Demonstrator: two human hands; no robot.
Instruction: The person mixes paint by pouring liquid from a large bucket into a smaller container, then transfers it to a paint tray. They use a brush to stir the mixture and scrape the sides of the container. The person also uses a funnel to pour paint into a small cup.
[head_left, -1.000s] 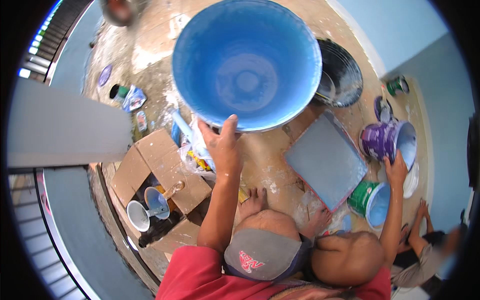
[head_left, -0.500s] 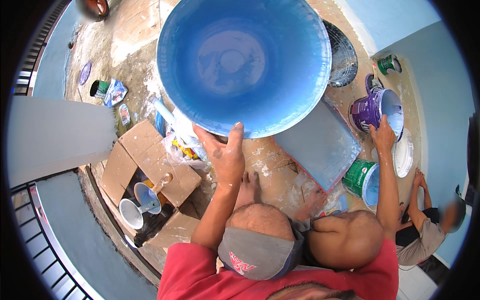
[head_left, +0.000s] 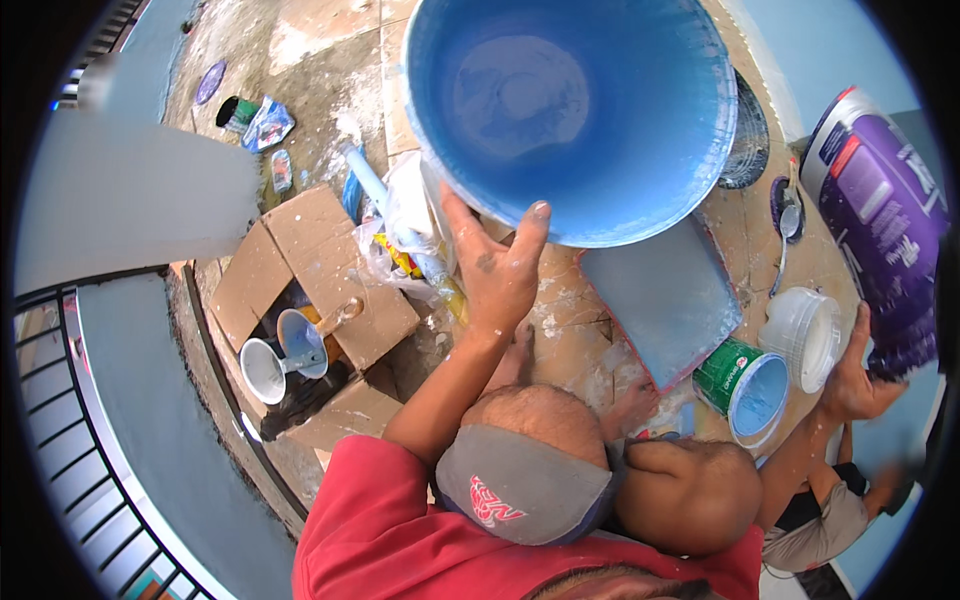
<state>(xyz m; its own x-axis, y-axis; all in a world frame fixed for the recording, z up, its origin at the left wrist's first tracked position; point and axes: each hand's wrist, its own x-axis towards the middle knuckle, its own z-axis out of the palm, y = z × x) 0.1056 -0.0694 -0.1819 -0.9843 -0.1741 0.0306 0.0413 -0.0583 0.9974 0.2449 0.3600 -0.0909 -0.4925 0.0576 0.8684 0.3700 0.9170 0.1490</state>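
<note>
A large round tub, its inside coated with light blue paint, is tilted so that I look into it. My left hand is closed on its near rim, thumb and fingers spread along the edge. At the far right a purple paint bucket is raised and tipped, its side toward me and its mouth hidden. My right hand grips it at its lower end, partly out of sight. Below it stand a clear plastic tub with whitish residue and a green paint can with light blue paint inside.
A flat grey-blue board lies on the paint-spotted tiles. Left of me an open cardboard box holds funnel-like pieces, beside plastic bags. A spoon lies at right. Another person sits at lower right.
The purple bucket has been lifted off the floor and tipped, moving up and to the right with my right hand. The tub has shifted slightly up and right in view, still in my left hand.
</note>
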